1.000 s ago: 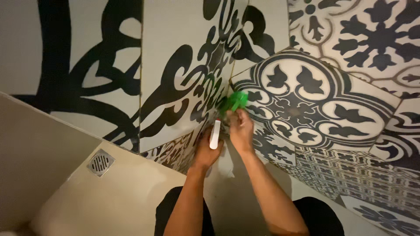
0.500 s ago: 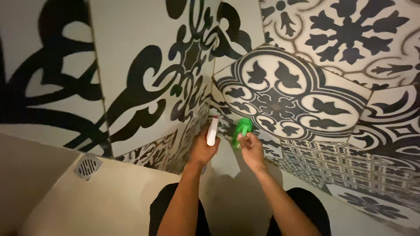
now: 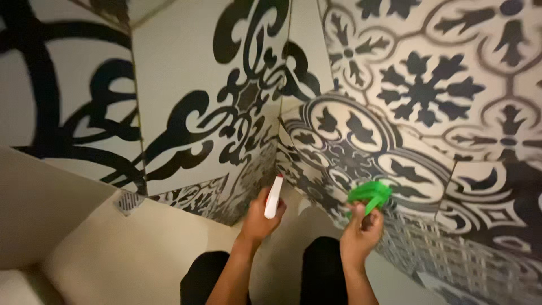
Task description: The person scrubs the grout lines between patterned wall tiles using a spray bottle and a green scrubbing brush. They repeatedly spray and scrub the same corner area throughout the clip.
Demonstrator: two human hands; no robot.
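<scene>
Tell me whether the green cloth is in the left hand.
No: the crumpled green cloth is gripped by the right hand against the patterned tile wall, while the left hand holds a slim white bottle.

Both forearms are seen bare, with no sleeves reaching the wrists. Dark trousers are worn over the knees (image 3: 322, 265).

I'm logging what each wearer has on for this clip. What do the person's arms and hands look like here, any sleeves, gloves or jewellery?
Both forearms are bare, with no sleeve in view. The left hand and right hand wear no gloves, and no watch, ring or band shows, though the light is dim.
</scene>
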